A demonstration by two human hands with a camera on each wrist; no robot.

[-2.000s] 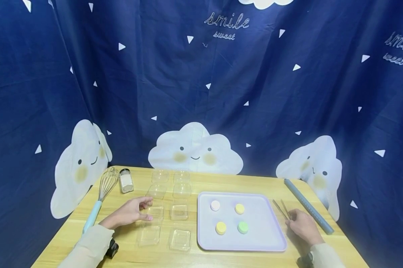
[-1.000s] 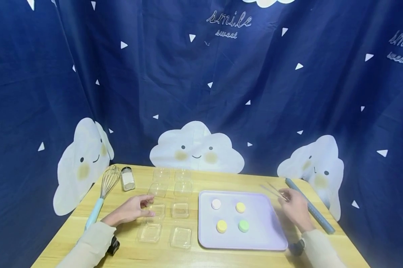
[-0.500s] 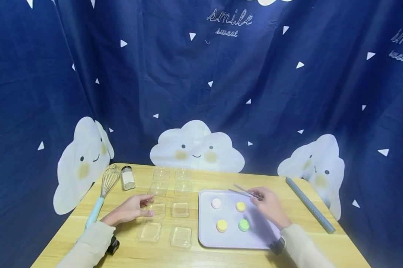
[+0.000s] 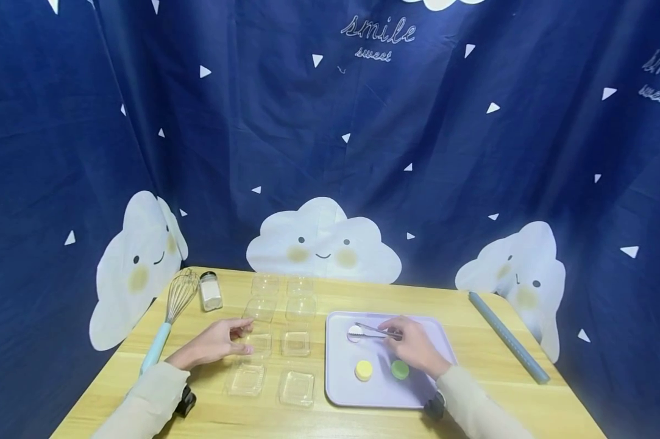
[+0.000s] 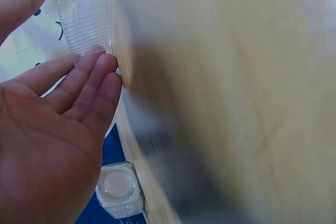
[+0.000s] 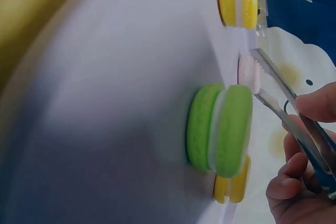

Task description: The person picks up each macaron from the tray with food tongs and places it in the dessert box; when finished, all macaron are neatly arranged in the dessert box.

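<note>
My left hand [image 4: 217,343] holds a clear plastic box [image 5: 86,17] between thumb and fingers on the table's left half. The right hand [image 4: 414,347] grips metal tweezers [image 4: 379,330] over the lilac tray [image 4: 343,390]. Their tips stand apart at the pale pink macaron [image 4: 354,337]; in the right wrist view one serrated tip lies on each side of it. Whether they touch it I cannot tell. A yellow macaron [image 4: 364,371] and a green macaron [image 4: 400,369] lie nearer the front. Another yellow macaron [image 6: 232,182] is hidden behind my right hand in the head view.
Several more clear plastic boxes [image 4: 297,388] stand in two columns left of the tray. A whisk [image 4: 162,335] and a black-lidded jar [image 4: 211,292] are at the far left. A grey-blue rod [image 4: 507,338] lies along the right side, with a dark blue curtain [image 4: 445,152] behind.
My right hand has lifted the tweezers from the tray's right side and carried them left to the pink macaron. The left hand has stayed at the plastic box.
</note>
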